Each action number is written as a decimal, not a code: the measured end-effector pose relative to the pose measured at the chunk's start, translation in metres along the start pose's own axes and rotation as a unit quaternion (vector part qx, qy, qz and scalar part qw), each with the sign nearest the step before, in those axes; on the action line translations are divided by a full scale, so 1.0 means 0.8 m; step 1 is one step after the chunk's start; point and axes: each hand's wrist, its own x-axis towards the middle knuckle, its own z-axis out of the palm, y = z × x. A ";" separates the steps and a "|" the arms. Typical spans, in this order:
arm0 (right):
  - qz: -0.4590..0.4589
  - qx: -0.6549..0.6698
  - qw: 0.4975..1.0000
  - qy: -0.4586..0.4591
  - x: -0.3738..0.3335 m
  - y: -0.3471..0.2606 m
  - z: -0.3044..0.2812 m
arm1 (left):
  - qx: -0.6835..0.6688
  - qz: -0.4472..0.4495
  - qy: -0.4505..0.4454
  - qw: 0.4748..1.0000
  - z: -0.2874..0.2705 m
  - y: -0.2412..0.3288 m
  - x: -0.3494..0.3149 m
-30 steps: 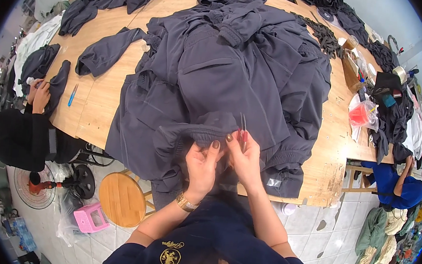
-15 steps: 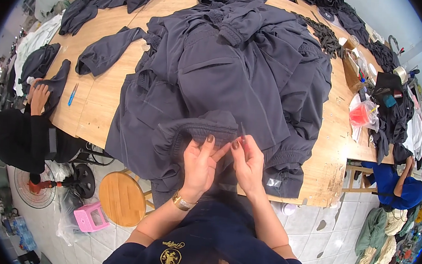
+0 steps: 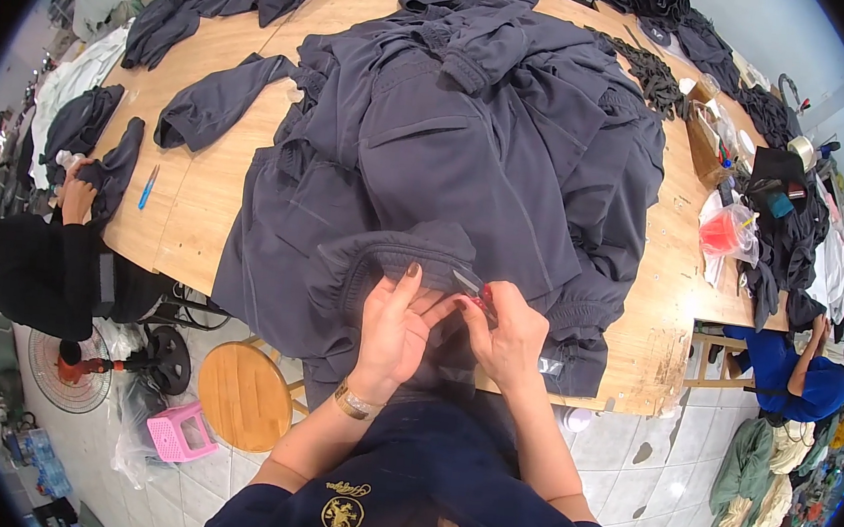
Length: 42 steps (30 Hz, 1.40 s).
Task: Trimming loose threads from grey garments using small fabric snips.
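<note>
A dark grey garment with a gathered elastic waistband (image 3: 382, 256) lies at the near side of a large pile of similar garments (image 3: 431, 164). My left hand (image 3: 392, 336) is closed on this waistband, thumb on top and fingers underneath. In my right hand (image 3: 511, 340) is a pair of small thread snips (image 3: 467, 281) with reddish handles. Their blades point up and left, close to the right end of the waistband. Whether they touch the cloth I cannot tell. My fingers cover most of the handles.
The pile covers the middle of the wooden table (image 3: 653, 324). Blue snips (image 3: 148, 187) and a loose grey piece (image 3: 217, 105) lie left. A co-worker in black (image 3: 30, 269) handles cloth there. At the right are a red drink cup (image 3: 721, 232) and another person in blue (image 3: 803, 382).
My right hand has turned and shifted slightly right, and the snips' blades have swung from upright toward the waistband at left. My left hand keeps its hold, its thumb slightly raised.
</note>
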 end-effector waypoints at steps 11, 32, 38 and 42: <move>0.011 0.026 0.999 -0.034 0.003 -0.005 -0.003 | 0.035 0.010 0.005 0.999 -0.006 -0.001 0.001; 0.016 0.044 0.996 -0.078 0.013 -0.002 -0.009 | 0.121 0.111 -0.002 0.986 -0.016 -0.014 0.002; 0.024 0.058 0.995 -0.080 0.012 0.001 -0.011 | 0.127 0.115 0.008 0.985 -0.014 -0.013 0.002; 0.016 0.057 0.994 -0.093 0.011 0.002 -0.015 | 0.124 0.116 0.007 0.985 -0.014 -0.013 0.003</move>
